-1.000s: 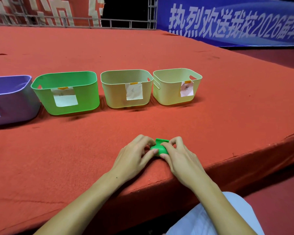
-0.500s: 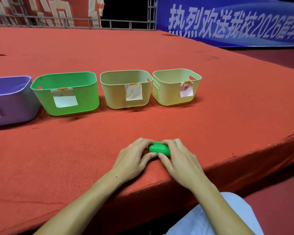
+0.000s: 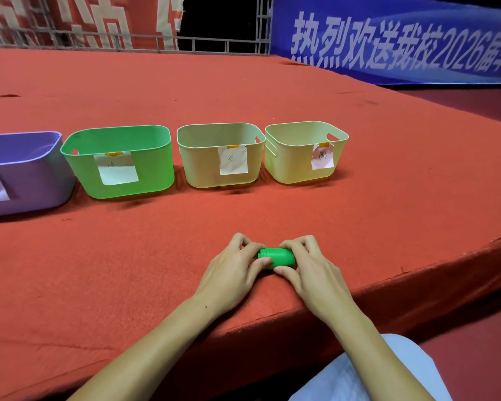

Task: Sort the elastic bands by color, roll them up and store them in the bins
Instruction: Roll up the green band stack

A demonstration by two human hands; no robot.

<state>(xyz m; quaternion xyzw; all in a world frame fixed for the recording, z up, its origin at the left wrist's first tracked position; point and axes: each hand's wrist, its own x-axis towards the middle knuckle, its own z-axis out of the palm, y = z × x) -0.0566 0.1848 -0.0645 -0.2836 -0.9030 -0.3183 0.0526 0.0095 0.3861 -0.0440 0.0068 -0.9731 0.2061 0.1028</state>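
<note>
Got both hands on this one: my left hand (image 3: 232,270) and my right hand (image 3: 310,270) are curled in from either side around the rolled-up bright green elastic band (image 3: 276,257), thumbs tucked under the near side and fingertips over the far side. The roll is a stubby cylinder lying on its side on the red felt-covered platform (image 3: 388,198), close to the near edge, pinched between both hands.

Further out, a row of plastic bins sits well away from the roll. From the left: a lilac plastic bin (image 3: 26,180) cut off by the frame edge, a green plastic bin (image 3: 154,163) with a white paper label, a beige plastic bin (image 3: 200,163) with a white label, and a pale yellow plastic bin (image 3: 289,160) with a pinkish label. The labels are handwritten, but I can't really read them from here. The last three sit just beside each other.

Way at the back there's a blue banner with white characters (image 3: 388,41) and a grey metal railing (image 3: 214,44).
</note>
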